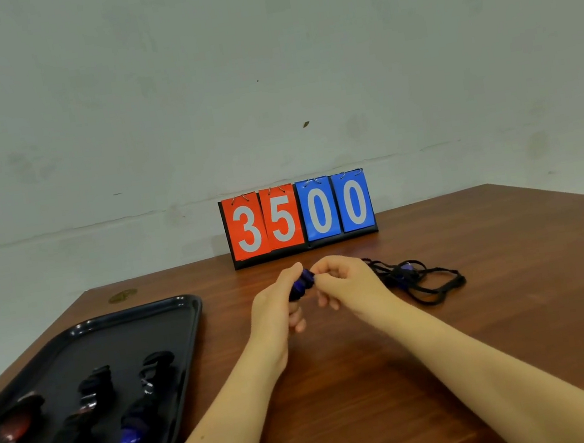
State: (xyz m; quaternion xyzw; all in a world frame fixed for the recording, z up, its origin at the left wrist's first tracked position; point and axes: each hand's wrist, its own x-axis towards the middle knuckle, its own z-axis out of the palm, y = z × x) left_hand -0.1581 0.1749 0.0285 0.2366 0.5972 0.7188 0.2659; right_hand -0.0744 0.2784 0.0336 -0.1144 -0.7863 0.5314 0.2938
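Over the middle of the wooden table (514, 265), my left hand (276, 310) grips a small blue and black bundle (301, 285), apparently a wound strap with a blue piece. My right hand (344, 281) pinches the same bundle at its upper right end, fingers curled. The hands hide most of the bundle. A loose tangle of black cord with a blue piece (418, 278) lies on the table just right of my right hand.
A black tray (146, 317) at the left holds three wound bundles: two with red pieces (19, 425) (73, 439) and one with a blue piece (141, 415). A flip scoreboard (299, 216) reading 35 00 stands by the wall. The table's right edge drops away at lower right.
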